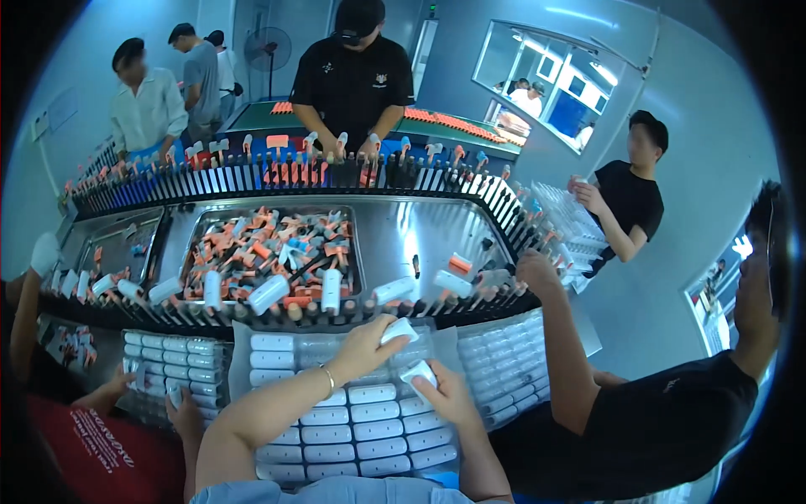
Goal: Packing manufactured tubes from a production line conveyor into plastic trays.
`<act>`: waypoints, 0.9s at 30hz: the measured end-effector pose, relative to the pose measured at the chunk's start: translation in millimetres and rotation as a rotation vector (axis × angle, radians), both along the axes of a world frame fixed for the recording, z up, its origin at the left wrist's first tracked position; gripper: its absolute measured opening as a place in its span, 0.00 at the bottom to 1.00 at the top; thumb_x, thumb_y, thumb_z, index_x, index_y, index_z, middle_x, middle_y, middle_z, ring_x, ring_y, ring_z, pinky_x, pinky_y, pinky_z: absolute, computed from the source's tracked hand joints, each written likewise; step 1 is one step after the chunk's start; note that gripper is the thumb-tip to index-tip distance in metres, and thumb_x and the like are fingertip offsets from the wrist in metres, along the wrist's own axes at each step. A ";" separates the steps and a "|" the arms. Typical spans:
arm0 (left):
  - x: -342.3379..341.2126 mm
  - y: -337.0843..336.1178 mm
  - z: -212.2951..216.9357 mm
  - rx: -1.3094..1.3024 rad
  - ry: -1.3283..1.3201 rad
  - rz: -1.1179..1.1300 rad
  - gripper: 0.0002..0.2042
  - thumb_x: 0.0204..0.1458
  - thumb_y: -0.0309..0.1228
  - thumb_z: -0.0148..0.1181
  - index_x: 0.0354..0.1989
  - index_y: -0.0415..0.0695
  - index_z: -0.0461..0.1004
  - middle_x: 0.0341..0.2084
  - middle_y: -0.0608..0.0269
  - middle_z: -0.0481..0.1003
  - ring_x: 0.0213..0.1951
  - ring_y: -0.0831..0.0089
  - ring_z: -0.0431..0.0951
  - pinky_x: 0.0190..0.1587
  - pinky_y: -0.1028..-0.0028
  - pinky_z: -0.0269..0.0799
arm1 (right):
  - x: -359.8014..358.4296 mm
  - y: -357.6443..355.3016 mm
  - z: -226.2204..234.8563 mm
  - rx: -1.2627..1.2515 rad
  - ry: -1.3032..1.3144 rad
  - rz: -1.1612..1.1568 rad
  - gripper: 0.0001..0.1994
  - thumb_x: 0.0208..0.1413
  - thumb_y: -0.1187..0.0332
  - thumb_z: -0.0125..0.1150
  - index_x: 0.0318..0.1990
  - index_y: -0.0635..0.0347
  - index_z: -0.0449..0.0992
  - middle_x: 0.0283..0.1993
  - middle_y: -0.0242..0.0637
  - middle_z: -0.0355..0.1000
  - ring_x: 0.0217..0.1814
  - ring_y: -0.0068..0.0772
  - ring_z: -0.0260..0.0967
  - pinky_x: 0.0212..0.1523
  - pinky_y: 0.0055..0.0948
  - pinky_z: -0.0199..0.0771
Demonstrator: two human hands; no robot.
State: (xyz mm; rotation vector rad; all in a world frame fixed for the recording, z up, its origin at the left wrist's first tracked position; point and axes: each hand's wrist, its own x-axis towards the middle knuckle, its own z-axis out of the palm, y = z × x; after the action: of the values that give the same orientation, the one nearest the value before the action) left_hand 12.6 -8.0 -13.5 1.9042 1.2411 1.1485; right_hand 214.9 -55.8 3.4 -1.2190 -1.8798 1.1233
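Left hand (369, 340) reaches forward over the clear tray (243, 336), grip closed around a white capsule-shaped piece (398, 329) held just short of the black peg rail (277, 312). Right hand (449, 395) is lower and to the right, fingers pinched on a second white piece (417, 372) over the tray's upper right corner. The two hands are near each other, not touching.

Tray sits directly below the hands, packed with white capsules in neat columns; the top right rows look partly unfilled, though the hands hide most of that area. Little free room: a neighbour's tray (172, 361) touches or nearly touches the left edge, another tray (504, 370) crowds the right, and the peg rail closes off the far edge.

A co-worker's forearm (562, 353) crosses just right of the right hand, reaching up to the rail. Another person's hands (180, 407) work the left tray.

Beyond the rail, a steel surface (403, 235) carries a recessed bin (273, 252) of loose orange, white and blue parts. A second peg rail (294, 172) runs along the far side, with a person in black (357, 80) standing behind it.
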 end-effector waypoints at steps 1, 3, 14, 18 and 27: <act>0.2 -0.5 0.3 -0.003 -0.002 -0.001 0.20 0.52 0.45 0.56 0.43 0.41 0.67 0.32 0.47 0.75 0.35 0.50 0.76 0.36 0.61 0.70 | -0.1 -0.5 1.1 -0.005 -0.009 -0.008 0.19 0.54 0.58 0.58 0.46 0.64 0.71 0.32 0.46 0.73 0.32 0.36 0.72 0.34 0.29 0.68; -0.2 -1.1 2.2 0.002 0.010 0.003 0.20 0.52 0.45 0.56 0.43 0.41 0.67 0.32 0.47 0.75 0.35 0.50 0.76 0.36 0.61 0.70 | -1.3 0.5 -1.1 0.007 0.020 -0.006 0.19 0.54 0.58 0.59 0.46 0.64 0.71 0.32 0.46 0.73 0.32 0.36 0.72 0.34 0.29 0.68; -7.1 3.6 3.1 -0.008 0.035 0.027 0.19 0.53 0.45 0.55 0.43 0.41 0.67 0.33 0.47 0.75 0.35 0.50 0.76 0.37 0.61 0.70 | 17.6 74.4 40.1 0.696 -0.188 -0.095 0.20 0.43 0.67 0.66 0.47 0.59 0.73 0.44 0.43 0.70 0.48 0.45 0.66 0.49 0.36 0.65; -5.2 2.4 -0.3 0.020 0.041 0.025 0.19 0.53 0.45 0.54 0.43 0.41 0.68 0.31 0.48 0.75 0.34 0.51 0.76 0.36 0.61 0.70 | 4.3 133.4 46.3 0.629 -0.299 -0.042 0.18 0.46 0.68 0.62 0.47 0.60 0.72 0.46 0.45 0.70 0.50 0.49 0.65 0.50 0.39 0.64; -6.9 -2.9 -0.8 -0.001 0.048 0.013 0.20 0.51 0.43 0.58 0.45 0.41 0.68 0.31 0.47 0.75 0.35 0.51 0.77 0.36 0.62 0.71 | -79.4 163.7 25.9 0.354 -0.631 0.261 0.26 0.50 0.57 0.59 0.55 0.57 0.67 0.41 0.48 0.74 0.40 0.48 0.73 0.41 0.41 0.71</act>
State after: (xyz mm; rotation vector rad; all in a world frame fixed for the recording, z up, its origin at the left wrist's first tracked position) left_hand 5.7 -10.9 -14.3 1.9361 1.2805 1.1150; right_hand 135.5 107.8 29.3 -1.2294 -2.6340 0.5012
